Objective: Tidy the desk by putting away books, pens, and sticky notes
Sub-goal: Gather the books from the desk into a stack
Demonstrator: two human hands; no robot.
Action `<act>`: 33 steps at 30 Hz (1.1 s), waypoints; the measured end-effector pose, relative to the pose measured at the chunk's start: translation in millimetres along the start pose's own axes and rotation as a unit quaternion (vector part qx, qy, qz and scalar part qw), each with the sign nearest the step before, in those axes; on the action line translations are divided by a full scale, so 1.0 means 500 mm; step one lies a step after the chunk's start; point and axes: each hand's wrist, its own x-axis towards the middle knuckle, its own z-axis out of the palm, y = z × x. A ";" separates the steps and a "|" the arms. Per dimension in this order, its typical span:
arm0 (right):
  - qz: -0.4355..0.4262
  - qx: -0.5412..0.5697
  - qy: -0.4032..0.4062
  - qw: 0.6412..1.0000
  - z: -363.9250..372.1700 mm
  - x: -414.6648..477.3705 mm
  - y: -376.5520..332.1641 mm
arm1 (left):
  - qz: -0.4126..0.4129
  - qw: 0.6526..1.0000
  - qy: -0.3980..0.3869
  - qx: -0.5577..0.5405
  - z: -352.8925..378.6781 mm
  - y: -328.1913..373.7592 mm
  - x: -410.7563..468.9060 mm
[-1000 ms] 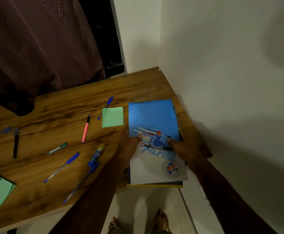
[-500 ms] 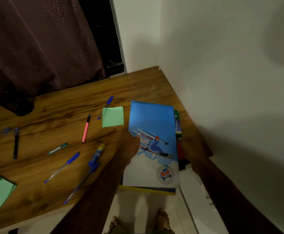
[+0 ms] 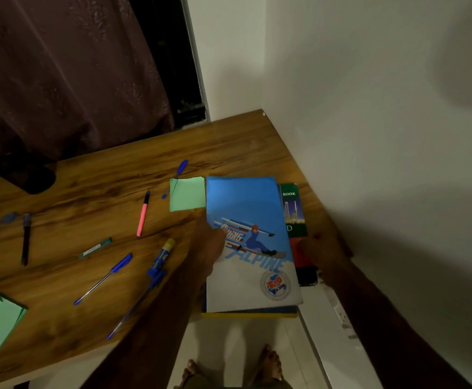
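Along the left edge of the blue notebook point(image 3: 246, 209), the left grip point(image 3: 211, 248) pinches it, thumb on the cover, likely to square it over the lower books point(image 3: 302, 259). Right of it, the right grip point(image 3: 323, 255) braces those, its curl too dim to tell. Since a second ago the notebook slid left, baring a green cover point(image 3: 293, 211).

I read this as home, private room with study corner; wood-grain desk point(image 3: 229, 141) pushed into corner of plain white walls point(image 3: 369, 108); heavy maroon curtain point(image 3: 60, 80) fills upper left of frame; dark window gap point(image 3: 170, 66) beside it at top centre; bare feet point(image 3: 268, 363) on pale tiled floor point(image 3: 229, 341) at bottom edge; wall socket point(image 3: 341, 314) low at lower right; desk carries school-type stationery: ski-cover notebook point(image 3: 246, 203), green sticky pad point(image 3: 188, 193), blue pen point(image 3: 105, 276); lighting dim, domestic.
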 end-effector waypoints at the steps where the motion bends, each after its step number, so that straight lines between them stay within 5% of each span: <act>1: -0.002 -0.013 0.009 1.000 0.002 0.002 0.009 | 0.000 1.000 0.000 0.003 -0.001 -0.002 0.002; 7: -0.017 0.036 -0.024 0.999 -0.015 -0.034 -0.007 | 0.020 0.999 -0.003 -0.031 -0.012 -0.009 -0.008; 12: -0.115 -0.010 -0.071 0.991 -0.035 -0.067 -0.064 | 0.058 0.994 0.001 -0.089 -0.031 -0.016 -0.023; 16: -0.182 -0.145 0.035 0.972 -0.046 -0.093 -0.119 | 0.091 0.986 -0.006 -0.139 -0.061 -0.020 0.001; 19: -0.244 -0.255 0.156 0.923 -0.068 -0.134 -0.161 | 0.113 0.983 0.023 -0.146 -0.084 0.006 0.003; 22: -0.306 -0.253 0.233 0.888 -0.095 -0.171 -0.199 | 0.107 0.983 0.047 -0.141 -0.091 0.021 0.002; 27: -0.348 -0.097 0.194 0.912 -0.132 -0.202 -0.238 | 0.111 0.985 0.057 -0.123 -0.074 0.024 0.005; 33: -0.367 -0.129 0.179 0.904 -0.133 -0.238 -0.233 | 0.146 0.987 0.043 -0.046 -0.059 0.006 0.024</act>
